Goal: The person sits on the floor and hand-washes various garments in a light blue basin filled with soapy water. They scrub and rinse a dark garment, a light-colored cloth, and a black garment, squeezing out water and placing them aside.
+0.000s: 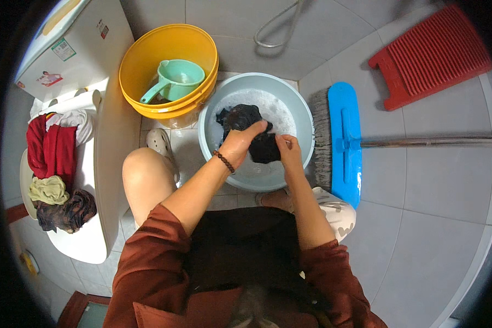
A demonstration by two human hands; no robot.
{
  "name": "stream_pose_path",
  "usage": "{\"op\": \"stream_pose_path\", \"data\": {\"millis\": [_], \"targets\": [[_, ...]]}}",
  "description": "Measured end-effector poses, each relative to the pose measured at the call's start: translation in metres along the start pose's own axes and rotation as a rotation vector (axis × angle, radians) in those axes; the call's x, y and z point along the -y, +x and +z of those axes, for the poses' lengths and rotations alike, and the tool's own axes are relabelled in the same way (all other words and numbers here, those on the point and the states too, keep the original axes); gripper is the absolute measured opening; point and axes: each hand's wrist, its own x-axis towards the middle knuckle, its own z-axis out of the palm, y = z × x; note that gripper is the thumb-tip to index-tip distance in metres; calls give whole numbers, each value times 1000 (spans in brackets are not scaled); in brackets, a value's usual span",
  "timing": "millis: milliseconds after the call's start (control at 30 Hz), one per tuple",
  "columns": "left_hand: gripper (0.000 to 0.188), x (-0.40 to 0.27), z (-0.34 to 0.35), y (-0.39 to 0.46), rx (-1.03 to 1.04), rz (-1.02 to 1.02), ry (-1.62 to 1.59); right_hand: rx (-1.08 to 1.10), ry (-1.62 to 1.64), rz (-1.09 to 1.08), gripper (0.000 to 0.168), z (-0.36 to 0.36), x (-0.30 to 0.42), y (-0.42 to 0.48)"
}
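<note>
A light blue-grey plastic basin [303,119] with sudsy water [266,98] stands on the floor before me. Over it, my left hand [240,143] grips a wet black cloth [242,117], thumb on top and the other fingers hidden beneath. A beaded bracelet [224,161] circles that wrist. My right hand [290,149] pinches the right edge of the same cloth between thumb and fingers. One part of the fabric hangs spread between my hands, while the rest is bunched beyond my left hand.
Behind left, nested yellow buckets [129,78] hold a mint-green dipper [182,78]. A blue-backed floor brush [345,139] stands right of the basin; a red washboard [434,57] leans farther right. Clothes, including a red garment [59,151], lie on a white toilet [82,242] at left.
</note>
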Motion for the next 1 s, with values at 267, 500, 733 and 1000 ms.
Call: {"op": "stream_pose_path", "data": {"millis": [267, 500, 733, 1000], "targets": [[38, 76, -32, 6, 248, 105, 845, 167, -763, -95, 58, 42, -21, 34], [66, 34, -35, 0, 83, -260, -642, 233, -337, -357, 47, 50, 2, -18], [41, 45, -11, 25, -124, -243, -632, 99, -870, -327, 26, 59, 21, 21], [45, 28, -38, 30, 305, -214, -792, 30, -956, -877, 20, 70, -18, 13]]}}
